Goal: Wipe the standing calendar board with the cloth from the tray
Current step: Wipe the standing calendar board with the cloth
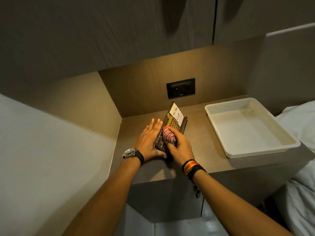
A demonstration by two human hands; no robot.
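A dark standing calendar board (172, 122) with yellow date squares and a white "To Do List" card stands on the wooden shelf (199, 143). My right hand (179, 146) presses a bunched red-and-white cloth (167, 135) against the board's lower front face. Against the board's left side and back lies my left hand (150, 139), its fingers flat and its thumb under the bottom edge. The white tray (219, 132) sits to the right with nothing in it.
A black wall socket (180, 88) is on the back panel behind the board. A side wall closes the niche on the left. A cabinet overhangs above. White bedding (300, 120) lies at the right edge.
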